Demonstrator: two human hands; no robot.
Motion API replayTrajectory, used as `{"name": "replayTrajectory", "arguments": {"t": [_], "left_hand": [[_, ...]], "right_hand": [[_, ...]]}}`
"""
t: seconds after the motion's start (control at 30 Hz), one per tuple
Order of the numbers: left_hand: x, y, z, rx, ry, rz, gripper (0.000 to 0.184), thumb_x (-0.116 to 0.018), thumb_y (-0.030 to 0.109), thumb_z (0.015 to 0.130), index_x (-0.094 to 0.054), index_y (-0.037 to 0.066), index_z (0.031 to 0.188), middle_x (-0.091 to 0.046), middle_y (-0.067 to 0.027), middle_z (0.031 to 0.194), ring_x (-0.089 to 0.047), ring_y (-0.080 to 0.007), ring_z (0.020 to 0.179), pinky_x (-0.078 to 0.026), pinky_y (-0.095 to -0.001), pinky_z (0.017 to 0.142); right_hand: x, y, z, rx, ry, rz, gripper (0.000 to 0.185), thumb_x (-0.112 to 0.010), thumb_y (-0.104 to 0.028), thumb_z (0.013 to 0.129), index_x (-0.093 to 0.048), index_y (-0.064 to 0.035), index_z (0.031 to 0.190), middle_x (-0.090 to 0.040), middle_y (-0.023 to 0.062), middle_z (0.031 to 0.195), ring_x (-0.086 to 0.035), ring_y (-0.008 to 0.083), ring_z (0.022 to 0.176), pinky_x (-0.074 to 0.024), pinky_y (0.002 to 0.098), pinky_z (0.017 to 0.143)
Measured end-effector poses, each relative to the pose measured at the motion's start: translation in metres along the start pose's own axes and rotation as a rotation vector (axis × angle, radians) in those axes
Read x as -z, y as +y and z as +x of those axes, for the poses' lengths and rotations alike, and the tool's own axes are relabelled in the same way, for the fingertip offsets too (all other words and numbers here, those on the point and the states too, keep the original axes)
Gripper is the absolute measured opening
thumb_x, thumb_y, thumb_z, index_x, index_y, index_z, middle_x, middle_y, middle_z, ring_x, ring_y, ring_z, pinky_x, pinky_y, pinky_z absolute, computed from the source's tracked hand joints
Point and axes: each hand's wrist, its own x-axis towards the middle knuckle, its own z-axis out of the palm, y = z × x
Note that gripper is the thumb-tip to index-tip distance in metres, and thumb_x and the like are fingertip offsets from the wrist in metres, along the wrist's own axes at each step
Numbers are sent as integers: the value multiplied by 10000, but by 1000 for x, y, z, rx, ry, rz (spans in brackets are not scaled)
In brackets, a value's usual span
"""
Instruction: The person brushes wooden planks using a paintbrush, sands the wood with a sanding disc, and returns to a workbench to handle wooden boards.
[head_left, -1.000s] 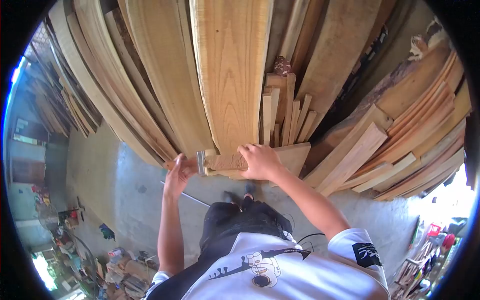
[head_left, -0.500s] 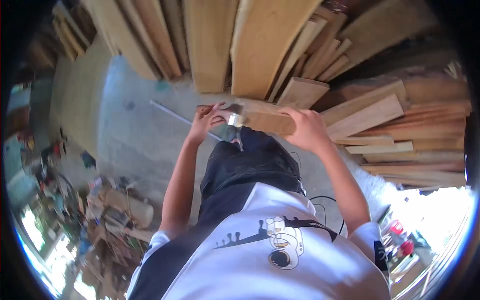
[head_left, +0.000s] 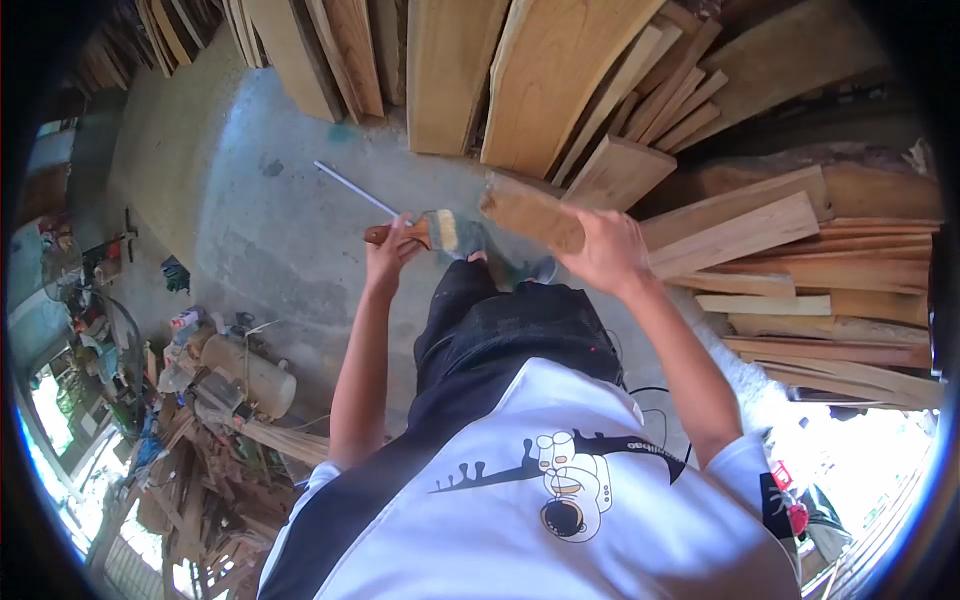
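A grey, stained concrete floor [head_left: 270, 215] is stretching beneath the wearer. A thin, pale rod [head_left: 350, 184] is lying diagonally across it; a small, dark, crumpled item [head_left: 175, 274] is lying farther left. Wide wooden planks [head_left: 456, 85] are resting their lower ends on the concrete.

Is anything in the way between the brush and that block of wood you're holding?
Nothing that I can see. The brush in the left hand points its bristles towards the wooden block in the right hand. There's just a little gap between them, with the grey floor down below.
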Motion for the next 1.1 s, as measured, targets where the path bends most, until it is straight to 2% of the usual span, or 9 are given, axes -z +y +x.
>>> {"name": "replayTrajectory", "arguments": {"t": [0.17, 0.3, 0.33, 0.47, 0.57, 0.7, 1.0, 1.07, 1.1], "left_hand": [[18, -6, -24, -20, 122, 64, 425, -615, 351, 939, -550, 41, 1222, -635, -128, 1093, -666, -222, 948, -572, -360, 798], [-7, -41, -39, -30, 37, 7, 396, -583, 333, 962, -553, 38, 1224, -636, -160, 1061, -670, -247, 945, -569, -372, 814], [-29, -46, -44, -2, 44, 41, 383, -567, 322, 974, -556, 24, 1215, -639, -170, 1035, -672, -258, 934, -572, -377, 817], [-95, -82, -59, -34, -107, 109, 408, -578, 329, 970, -560, 1, 1212, -639, -156, 1033, -673, -245, 906, -576, -363, 790], [-140, -108, -70, 38, -158, 205, 404, -607, 302, 954, -527, 12, 1224, -624, -109, 1158, -665, -265, 936, -579, -396, 807], [-168, -138, -86, 62, -213, 292, 369, -613, 322, 953, -575, 26, 1170, -639, -84, 1130, -666, -208, 882, -578, -361, 776], [-167, -146, -74, 87, -300, 446, 398, -626, 331, 936, -579, 69, 1231, -662, -73, 1012, -673, -177, 876, -552, -322, 772], [-163, -149, -64, 143, -253, 361, 311, -631, 228, 940, -570, 63, 1196, -670, -85, 1015, -676, -200, 768, -566, -325, 696], [-151, -157, -49, 172, -279, 222, 341, -595, 253, 954, -549, 77, 1242, -665, -114, 1007, -678, -243, 801, -570, -334, 693]], "right_hand": [[-4, 46, -39, 89, 70, 169, 529, -781, -205, 659, -660, -93, 1162, -678, 163, 1097, -651, 326, 998, -517, 407, 866], [-17, 120, -113, 53, 121, 288, 585, -790, -137, 646, -640, -137, 1211, -661, 125, 1169, -623, 317, 1083, -494, 415, 945], [-18, 141, -132, 49, 122, 331, 596, -764, -57, 646, -630, -127, 1223, -636, 119, 1225, -598, 308, 1137, -474, 407, 981], [-35, 221, -204, -65, 230, 285, 581, -726, 7, 637, -605, -93, 1196, -627, 134, 1227, -571, 342, 1154, -451, 415, 995], [-63, 273, -254, -195, 317, 242, 541, -669, 60, 643, -582, -68, 1161, -617, 148, 1218, -555, 370, 1153, -441, 427, 989], [-97, 346, -308, -258, 339, 266, 507, -599, 105, 647, -573, -54, 1128, -610, 162, 1204, -550, 385, 1143, -439, 433, 977], [-163, 379, -350, -447, 509, 398, 438, -543, 81, 704, -620, -61, 1112, -638, 212, 1107, -592, 404, 1053, -482, 416, 906], [-166, 383, -353, -581, 458, 414, 405, -541, 56, 727, -644, -68, 1098, -643, 218, 1081, -601, 406, 1017, -500, 418, 864], [-161, 377, -353, -671, 399, 432, 387, -545, 40, 737, -657, -73, 1089, -647, 218, 1065, -605, 407, 998, -508, 419, 841]]}}
